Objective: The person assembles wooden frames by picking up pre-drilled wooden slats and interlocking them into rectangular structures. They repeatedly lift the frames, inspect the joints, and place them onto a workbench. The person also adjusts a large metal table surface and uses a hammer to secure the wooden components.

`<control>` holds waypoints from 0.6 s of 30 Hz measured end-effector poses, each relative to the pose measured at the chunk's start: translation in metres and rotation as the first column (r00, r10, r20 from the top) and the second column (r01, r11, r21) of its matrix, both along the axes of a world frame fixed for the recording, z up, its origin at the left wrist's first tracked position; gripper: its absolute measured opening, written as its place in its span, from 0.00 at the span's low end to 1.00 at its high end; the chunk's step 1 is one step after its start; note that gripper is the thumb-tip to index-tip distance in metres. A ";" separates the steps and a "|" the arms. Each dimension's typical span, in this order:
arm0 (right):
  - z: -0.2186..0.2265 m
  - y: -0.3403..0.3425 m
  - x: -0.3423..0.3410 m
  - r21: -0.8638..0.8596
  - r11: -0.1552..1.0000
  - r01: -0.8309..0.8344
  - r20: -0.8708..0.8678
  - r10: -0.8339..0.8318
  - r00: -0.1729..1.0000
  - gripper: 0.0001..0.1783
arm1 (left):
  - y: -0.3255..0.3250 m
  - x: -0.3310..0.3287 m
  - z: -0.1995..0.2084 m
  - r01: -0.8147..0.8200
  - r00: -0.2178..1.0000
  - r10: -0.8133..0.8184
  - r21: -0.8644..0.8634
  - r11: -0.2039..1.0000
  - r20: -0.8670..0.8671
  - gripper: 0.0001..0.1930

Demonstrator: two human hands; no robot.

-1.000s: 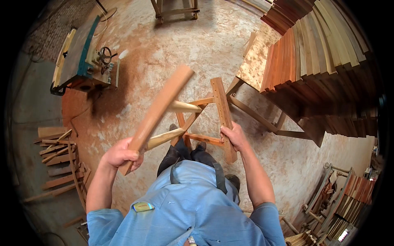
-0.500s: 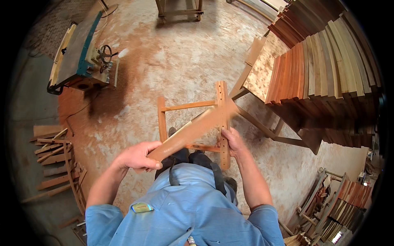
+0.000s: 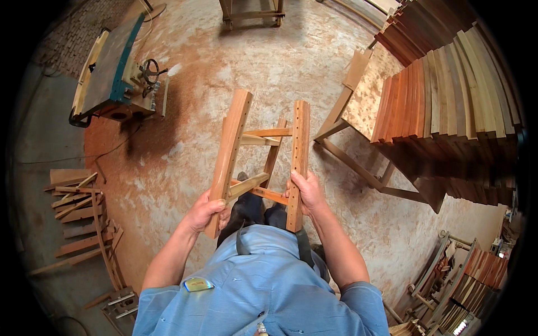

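Overlapping above the floor (image 3: 193, 134), the left frame (image 3: 231, 154) hides part of the right frame (image 3: 301, 154); both are grained brown wood with slender rungs (image 3: 249, 185), round holes dotting the latter. The left hand (image 3: 208, 213) and right hand (image 3: 307, 193) each grip one firmly, some fingertips concealed.

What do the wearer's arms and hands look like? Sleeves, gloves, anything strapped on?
Short light-blue fabric sleeves on both arms: left sleeve, right sleeve. Left forearm and right forearm bare. Left hand and right hand ungloved. No watch, cable or marking visible on either.
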State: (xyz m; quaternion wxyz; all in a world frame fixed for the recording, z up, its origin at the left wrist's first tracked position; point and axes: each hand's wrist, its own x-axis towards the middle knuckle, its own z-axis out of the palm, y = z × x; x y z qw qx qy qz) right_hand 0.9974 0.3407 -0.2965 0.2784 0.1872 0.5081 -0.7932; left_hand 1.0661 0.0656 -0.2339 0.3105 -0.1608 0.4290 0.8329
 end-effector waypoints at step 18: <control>0.013 -0.002 0.005 0.021 0.999 -0.027 0.035 0.026 0.999 0.11 | -0.042 0.030 -0.061 -0.110 0.992 0.091 0.231 0.967 0.089 0.26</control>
